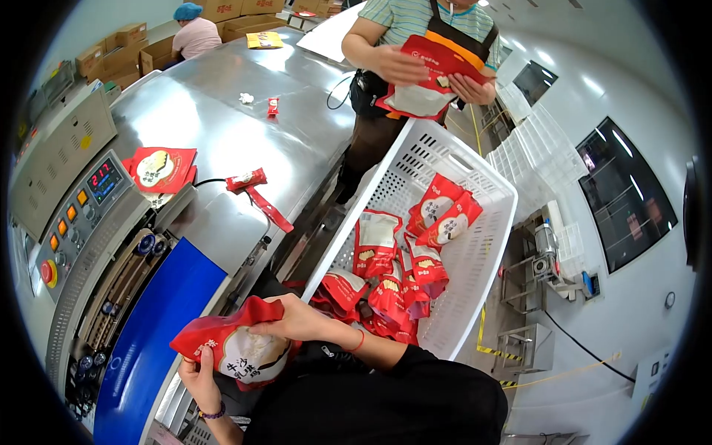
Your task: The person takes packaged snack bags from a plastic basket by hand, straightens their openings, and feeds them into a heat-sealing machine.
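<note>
A red-and-white printed snack bag (256,354) is held up in front of my body, near the blue belt. My left hand (199,382), with a beaded bracelet at the wrist, pinches its lower left edge. On the upper right side, my right hand (297,317) grips the bag, thumb across its front; a thin red string circles that wrist. The bag looks filled out, its top edge folded and wavy. Beside my right forearm stands a white plastic crate (475,304) with several similar red bags (389,297) inside.
To my left is a sealing machine with a control panel (81,215) and blue belt (152,334). Red bags (163,169) and small red packets (246,179) lie on the metal table (297,96). Across the crate, a co-worker (386,37) holds a red bag (423,78).
</note>
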A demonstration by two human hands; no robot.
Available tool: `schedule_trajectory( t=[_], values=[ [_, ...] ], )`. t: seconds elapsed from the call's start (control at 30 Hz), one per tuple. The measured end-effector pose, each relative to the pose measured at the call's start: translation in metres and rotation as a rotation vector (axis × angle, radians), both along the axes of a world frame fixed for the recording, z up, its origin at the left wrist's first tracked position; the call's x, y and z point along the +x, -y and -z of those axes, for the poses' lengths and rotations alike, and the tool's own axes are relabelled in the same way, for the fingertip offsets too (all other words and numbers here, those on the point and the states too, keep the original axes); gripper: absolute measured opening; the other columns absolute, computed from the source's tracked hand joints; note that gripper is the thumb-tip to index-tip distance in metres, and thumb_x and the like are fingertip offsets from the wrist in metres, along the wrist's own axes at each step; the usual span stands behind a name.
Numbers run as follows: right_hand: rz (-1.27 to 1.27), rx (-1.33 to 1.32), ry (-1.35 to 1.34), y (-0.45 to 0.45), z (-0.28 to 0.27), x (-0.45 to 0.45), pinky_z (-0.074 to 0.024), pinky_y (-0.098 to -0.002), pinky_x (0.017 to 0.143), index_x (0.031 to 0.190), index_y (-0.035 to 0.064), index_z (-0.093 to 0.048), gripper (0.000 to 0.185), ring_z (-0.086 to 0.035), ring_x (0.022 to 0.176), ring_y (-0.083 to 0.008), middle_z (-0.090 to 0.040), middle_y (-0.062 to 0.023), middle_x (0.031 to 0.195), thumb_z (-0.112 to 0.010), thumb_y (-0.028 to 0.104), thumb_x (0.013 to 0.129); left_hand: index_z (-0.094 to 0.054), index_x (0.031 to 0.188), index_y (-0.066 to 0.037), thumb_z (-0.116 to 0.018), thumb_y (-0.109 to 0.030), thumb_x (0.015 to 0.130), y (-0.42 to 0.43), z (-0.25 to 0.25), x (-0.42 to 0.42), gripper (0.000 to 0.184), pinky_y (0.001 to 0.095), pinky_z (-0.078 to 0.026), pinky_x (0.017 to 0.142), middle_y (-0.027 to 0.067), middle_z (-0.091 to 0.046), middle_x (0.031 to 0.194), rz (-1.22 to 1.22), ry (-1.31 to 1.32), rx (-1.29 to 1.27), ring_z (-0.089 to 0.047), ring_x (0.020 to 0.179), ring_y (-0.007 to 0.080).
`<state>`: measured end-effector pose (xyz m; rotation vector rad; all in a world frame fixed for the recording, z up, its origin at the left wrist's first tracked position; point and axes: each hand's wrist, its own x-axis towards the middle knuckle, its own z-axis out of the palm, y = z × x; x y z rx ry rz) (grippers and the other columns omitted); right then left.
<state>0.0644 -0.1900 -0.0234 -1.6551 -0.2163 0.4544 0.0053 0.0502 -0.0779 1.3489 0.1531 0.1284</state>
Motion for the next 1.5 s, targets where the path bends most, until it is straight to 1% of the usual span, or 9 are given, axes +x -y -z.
schedule_trajectory(
  t=[0.23,0.47,0.63,0.73,0.87,0.93,1.13,1.23,1.5],
  values=[
    [0.007,-0.055,-0.019,0.003,-0.001,0.001,-0.0482,-0.0288,0.074,0.102,0.0004,-0.067,0.032,-0.057,0.077,-0.0076,-0.069,-0.0048,0.084,-0.077,0.020,0.080,-0.065,0.101,0.000,-0.061,-0.008,0.092,0.004,-0.003,0.004,0.013,0.0237,-0.046,0.079,0.0038,-0.067,0.096,-0.008,0.022,0.000,-0.060,0.085,0.0081],
    [0.032,0.006,0.031,0.003,0.008,0.001,-0.0477,-0.0282,0.071,0.100,-0.0002,-0.066,0.032,-0.056,0.073,-0.0076,-0.067,-0.0051,0.079,-0.078,0.021,0.079,-0.064,0.099,-0.001,-0.061,-0.007,0.093,0.006,0.000,0.004,0.009,0.0228,-0.046,0.079,0.0042,-0.067,0.095,-0.024,0.007,-0.020,-0.060,0.085,0.0081],
    [0.024,-0.091,0.101,0.005,0.018,0.004,-0.0471,-0.0288,0.068,0.099,0.0002,-0.066,0.033,-0.054,0.069,-0.0078,-0.066,-0.0060,0.075,-0.077,0.025,0.079,-0.066,0.098,0.000,-0.062,-0.007,0.092,0.010,-0.006,0.007,0.010,0.0227,-0.046,0.077,0.0040,-0.068,0.094,-0.020,0.010,0.012,-0.060,0.083,0.0076],
    [0.052,-0.019,0.077,0.002,0.017,0.002,-0.0468,-0.0291,0.066,0.098,0.0006,-0.066,0.033,-0.053,0.067,-0.0080,-0.065,-0.0053,0.073,-0.077,0.024,0.079,-0.066,0.096,0.000,-0.062,-0.008,0.092,0.008,-0.005,0.007,0.010,0.0227,-0.046,0.076,0.0041,-0.068,0.093,-0.024,0.000,0.015,-0.060,0.082,0.0076],
    [0.039,-0.052,0.141,0.001,0.018,0.004,-0.0467,-0.0289,0.066,0.098,0.0011,-0.066,0.032,-0.052,0.067,-0.0080,-0.064,-0.0049,0.072,-0.078,0.024,0.079,-0.065,0.096,-0.002,-0.062,-0.008,0.092,0.008,-0.008,0.006,0.007,0.0220,-0.046,0.077,0.0041,-0.068,0.095,-0.038,-0.019,-0.019,-0.060,0.084,0.0073],
    [0.015,-0.067,-0.019,0.001,0.014,0.003,-0.0467,-0.0283,0.067,0.097,0.0012,-0.066,0.031,-0.053,0.068,-0.0079,-0.064,-0.0051,0.073,-0.078,0.023,0.078,-0.065,0.096,-0.002,-0.062,-0.009,0.092,0.006,-0.004,0.005,0.008,0.0218,-0.046,0.077,0.0040,-0.068,0.094,-0.024,-0.025,-0.002,-0.060,0.083,0.0072],
    [-0.011,-0.107,-0.103,0.001,0.002,0.003,-0.0467,-0.0284,0.066,0.096,0.0007,-0.066,0.031,-0.052,0.067,-0.0078,-0.064,-0.0050,0.073,-0.078,0.024,0.079,-0.064,0.097,-0.002,-0.062,-0.008,0.093,0.005,-0.002,0.002,0.007,0.0228,-0.046,0.079,0.0047,-0.068,0.095,-0.049,-0.018,-0.010,-0.060,0.084,0.0085],
    [-0.004,-0.099,-0.005,-0.001,0.007,0.003,-0.0468,-0.0286,0.066,0.096,0.0003,-0.066,0.031,-0.053,0.068,-0.0079,-0.065,-0.0051,0.073,-0.077,0.024,0.079,-0.064,0.097,-0.001,-0.062,-0.007,0.092,0.005,-0.001,0.002,0.009,0.0232,-0.047,0.079,0.0050,-0.068,0.095,-0.054,-0.008,-0.009,-0.060,0.084,0.0085],
    [-0.021,-0.077,-0.015,-0.001,0.011,0.003,-0.0472,-0.0294,0.070,0.098,0.0005,-0.065,0.032,-0.054,0.071,-0.0087,-0.067,-0.0069,0.077,-0.078,0.022,0.079,-0.066,0.100,0.001,-0.061,-0.008,0.092,0.006,-0.003,0.000,0.012,0.0231,-0.047,0.078,0.0049,-0.068,0.096,-0.050,-0.013,-0.006,-0.061,0.084,0.0083]
  ],
)
